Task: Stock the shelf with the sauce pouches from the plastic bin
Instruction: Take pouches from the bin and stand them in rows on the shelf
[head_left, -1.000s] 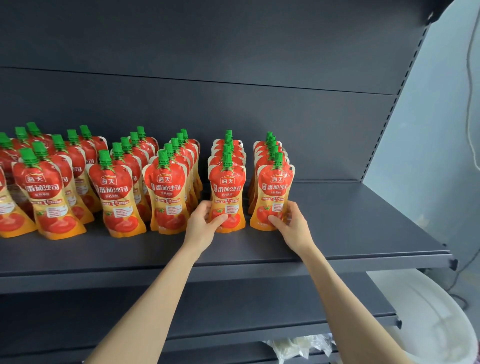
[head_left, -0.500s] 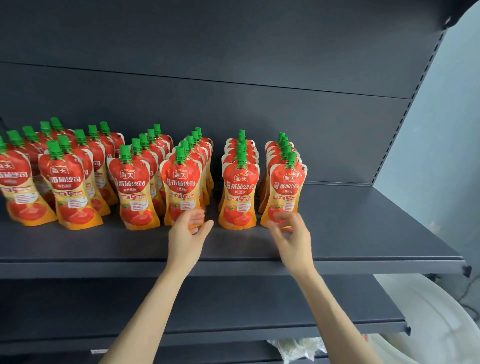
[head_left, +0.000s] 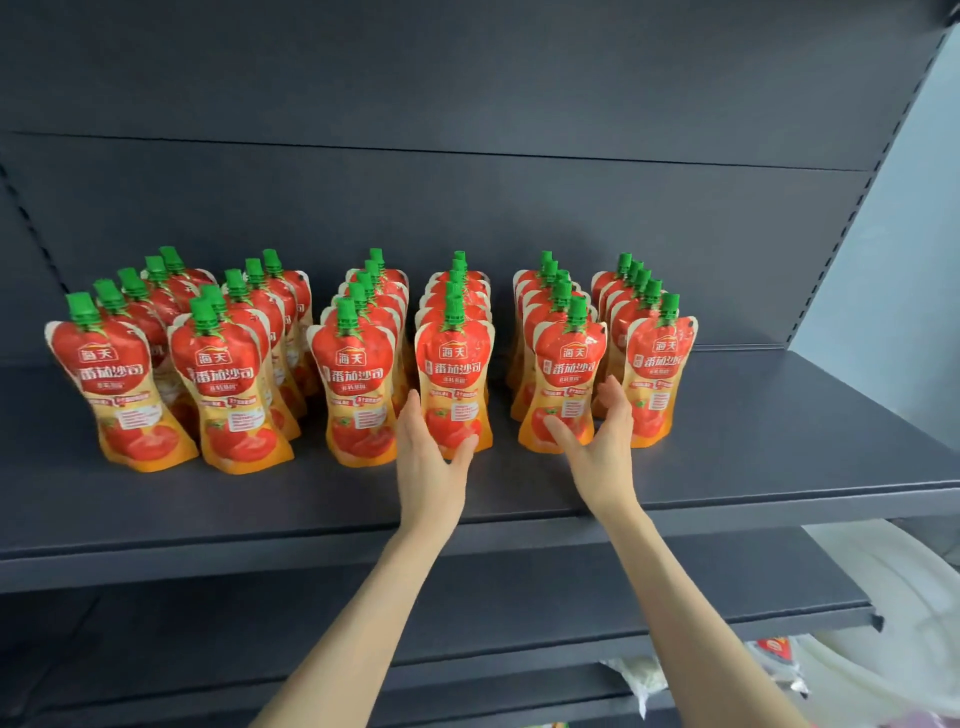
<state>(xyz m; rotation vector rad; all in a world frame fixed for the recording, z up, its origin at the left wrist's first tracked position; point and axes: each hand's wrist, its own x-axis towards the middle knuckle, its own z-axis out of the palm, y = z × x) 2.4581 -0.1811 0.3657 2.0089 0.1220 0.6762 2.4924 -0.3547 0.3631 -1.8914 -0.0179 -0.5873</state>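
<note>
The left hand curls fingers and thumb round a shiny curvy pouch. The right hand curls round the neighbour pouch at three o'clock.

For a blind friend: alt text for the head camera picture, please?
Two bare hands reach onto a dark shelf: the left hand holds one front pouch, the right hand holds the neighbouring pouch. Rows of red, green-capped sauce pouches stand upright.

pale wall, crumpled clear bag below
</note>
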